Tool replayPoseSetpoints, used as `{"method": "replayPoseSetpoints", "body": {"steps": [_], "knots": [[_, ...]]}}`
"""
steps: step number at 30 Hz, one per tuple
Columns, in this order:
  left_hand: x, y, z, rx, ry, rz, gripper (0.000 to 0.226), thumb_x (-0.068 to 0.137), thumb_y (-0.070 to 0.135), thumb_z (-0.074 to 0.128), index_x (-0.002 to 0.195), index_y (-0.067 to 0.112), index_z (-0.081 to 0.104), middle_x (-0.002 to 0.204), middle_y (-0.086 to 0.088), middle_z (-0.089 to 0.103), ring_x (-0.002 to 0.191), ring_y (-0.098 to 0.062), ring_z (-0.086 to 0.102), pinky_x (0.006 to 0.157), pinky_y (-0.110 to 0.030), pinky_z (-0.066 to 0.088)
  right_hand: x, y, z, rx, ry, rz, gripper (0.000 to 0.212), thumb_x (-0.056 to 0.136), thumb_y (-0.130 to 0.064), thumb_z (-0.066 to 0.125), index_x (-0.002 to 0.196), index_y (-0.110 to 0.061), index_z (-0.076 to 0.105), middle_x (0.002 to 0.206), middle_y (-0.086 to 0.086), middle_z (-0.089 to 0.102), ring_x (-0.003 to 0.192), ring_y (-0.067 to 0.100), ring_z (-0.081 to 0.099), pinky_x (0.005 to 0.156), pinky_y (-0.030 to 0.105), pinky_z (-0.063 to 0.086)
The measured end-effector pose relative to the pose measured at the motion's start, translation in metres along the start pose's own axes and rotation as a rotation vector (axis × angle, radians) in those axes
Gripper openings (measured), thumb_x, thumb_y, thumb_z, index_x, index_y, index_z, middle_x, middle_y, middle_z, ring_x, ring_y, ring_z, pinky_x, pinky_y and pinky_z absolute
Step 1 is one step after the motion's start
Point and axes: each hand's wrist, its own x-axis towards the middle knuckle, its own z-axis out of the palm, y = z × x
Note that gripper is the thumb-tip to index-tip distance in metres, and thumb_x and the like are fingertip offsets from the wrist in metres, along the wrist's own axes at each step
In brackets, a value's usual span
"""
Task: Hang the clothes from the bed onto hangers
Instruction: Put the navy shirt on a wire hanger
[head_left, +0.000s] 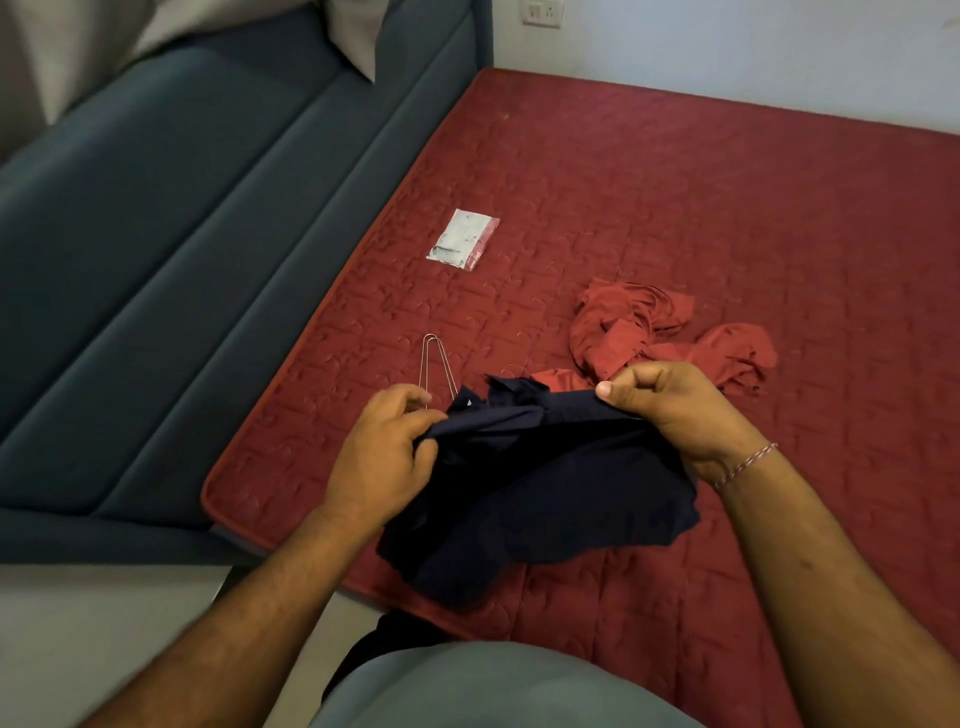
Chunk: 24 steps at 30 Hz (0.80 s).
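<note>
Both hands — left hand (382, 452), right hand (675, 410) — grip pinching the navy garment (545, 499) above the bed (727, 218).

- Your dark shirt (545, 478): soft matt cloth.
- Hanger (434, 358) at eleven o'clock of it: thin shiny metal wire.
- Mattress (675, 208): quilted red cloth.

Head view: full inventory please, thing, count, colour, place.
mattress: 1, red quilted, right and centre
sofa: 1, grey-blue, left of mattress
packet: 1, white and red, on mattress, far side
wire hanger: 1, metal, on mattress, partly behind left hand
red garment: 1, crumpled on mattress beyond right hand
dark garment: 1, navy, held by both hands
wall socket: 1, white, top
left hand: grips dark garment
right hand: pinches dark garment
</note>
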Motion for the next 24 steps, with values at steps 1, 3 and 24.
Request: {"method": "replayPoseSetpoints", "body": {"steps": [1, 3, 24], "knots": [[0.001, -0.001, -0.002, 0.034, 0.05, 0.014, 0.039, 0.081, 0.002, 0.069, 0.117, 0.015, 0.076, 0.115, 0.002, 0.059, 0.109, -0.017, 0.056, 0.098, -0.026, 0.044, 0.001, 0.0, 0.0, 0.0, 0.003, 0.005, 0.023, 0.084, -0.02, 0.079, 0.078, 0.0, 0.068, 0.075, 0.007, 0.063, 0.069, 0.01, 0.057, 0.068, 0.02, 0.048], [0.005, 0.001, -0.006, -0.012, 0.047, 0.01, 0.04, 0.085, 0.0, 0.066, 0.12, 0.017, 0.075, 0.106, 0.005, 0.062, 0.101, -0.015, 0.059, 0.091, -0.025, 0.047, 0.003, 0.003, -0.003, 0.012, -0.005, 0.008, 0.023, 0.08, -0.024, 0.079, 0.078, -0.004, 0.068, 0.078, 0.009, 0.063, 0.073, 0.014, 0.058, 0.07, 0.023, 0.049], [0.012, 0.029, -0.022, -1.033, -0.597, -0.622, 0.016, 0.096, 0.007, 0.069, 0.098, -0.008, 0.073, 0.095, -0.021, 0.074, 0.083, -0.024, 0.071, 0.077, -0.03, 0.058, -0.022, -0.001, 0.036, 0.213, -0.004, 0.092, 0.014, 0.09, 0.01, 0.067, 0.096, -0.001, 0.072, 0.08, 0.012, 0.072, 0.066, 0.016, 0.067, 0.06, 0.019, 0.054]]}}
